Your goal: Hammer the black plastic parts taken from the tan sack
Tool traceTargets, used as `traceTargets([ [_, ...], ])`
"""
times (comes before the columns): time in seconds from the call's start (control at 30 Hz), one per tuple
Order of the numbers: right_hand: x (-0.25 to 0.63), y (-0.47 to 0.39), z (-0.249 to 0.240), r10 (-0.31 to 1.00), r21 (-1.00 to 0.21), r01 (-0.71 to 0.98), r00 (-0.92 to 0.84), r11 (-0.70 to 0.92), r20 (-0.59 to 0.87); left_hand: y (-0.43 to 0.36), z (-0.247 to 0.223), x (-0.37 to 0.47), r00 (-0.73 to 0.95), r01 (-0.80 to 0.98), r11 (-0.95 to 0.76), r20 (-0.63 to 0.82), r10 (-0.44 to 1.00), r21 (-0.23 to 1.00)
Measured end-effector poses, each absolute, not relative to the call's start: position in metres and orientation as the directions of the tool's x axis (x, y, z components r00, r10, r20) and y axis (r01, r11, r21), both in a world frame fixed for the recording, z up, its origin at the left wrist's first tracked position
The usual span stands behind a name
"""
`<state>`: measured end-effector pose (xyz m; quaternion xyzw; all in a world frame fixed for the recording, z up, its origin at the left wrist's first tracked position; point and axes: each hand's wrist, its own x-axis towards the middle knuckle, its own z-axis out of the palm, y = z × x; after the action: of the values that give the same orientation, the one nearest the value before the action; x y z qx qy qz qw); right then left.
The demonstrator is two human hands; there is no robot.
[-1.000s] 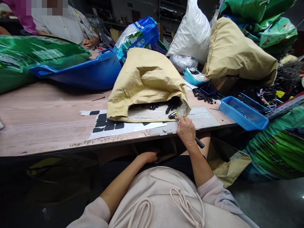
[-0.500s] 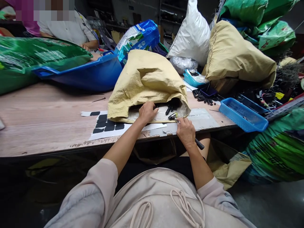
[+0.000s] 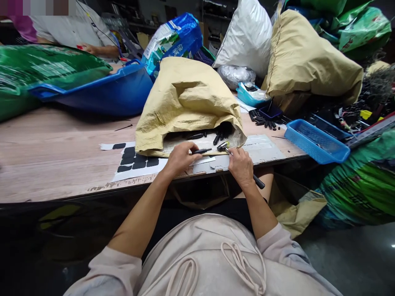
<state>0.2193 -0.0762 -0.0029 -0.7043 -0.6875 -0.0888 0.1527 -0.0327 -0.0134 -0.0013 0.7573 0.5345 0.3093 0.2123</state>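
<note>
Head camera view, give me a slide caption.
Left hand holds a black pointed piece, right hand a small hammer, before an open paper sack.

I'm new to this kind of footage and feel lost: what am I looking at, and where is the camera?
There is no machine here: these are a person's two bare hands. One camera, worn on the head, takes every picture, looking forward and down. The left hand holds a slim black stick-like piece; the right hand holds a small hammer with a black grip. On the pale wood-grain table lies an open tan sack with black pieces inside, partly covering a white sheet with black rounded squares. A blue plastic basket sits at the right.
</note>
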Motion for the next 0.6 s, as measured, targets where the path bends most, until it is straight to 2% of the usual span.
traceTargets([
  [0.07, 0.220, -0.077, -0.002, 0.941, -0.096, 0.995, 0.029, 0.003, 0.338, -0.027, -0.011, -0.037, 0.289, 0.626, -0.373, 0.240, 0.927, 0.685],
  [0.23, 0.225, -0.075, 0.001, 0.945, -0.138, 0.990, 0.030, 0.017, 0.327, -0.032, -0.021, -0.036, 0.277, 0.580, -0.363, 0.243, 0.930, 0.729],
  [0.4, 0.229, -0.073, 0.000, 0.931, -0.270, 0.959, 0.023, 0.082, 0.364, -0.027, -0.018, -0.035, 0.249, 0.565, -0.308, 0.198, 0.948, 0.766],
  [0.6, 0.207, -0.091, 0.001, 0.852, -0.477, 0.793, -0.098, 0.379, 0.514, -0.029, -0.018, -0.032, 0.231, 0.560, -0.281, 0.179, 0.956, 0.780],
])
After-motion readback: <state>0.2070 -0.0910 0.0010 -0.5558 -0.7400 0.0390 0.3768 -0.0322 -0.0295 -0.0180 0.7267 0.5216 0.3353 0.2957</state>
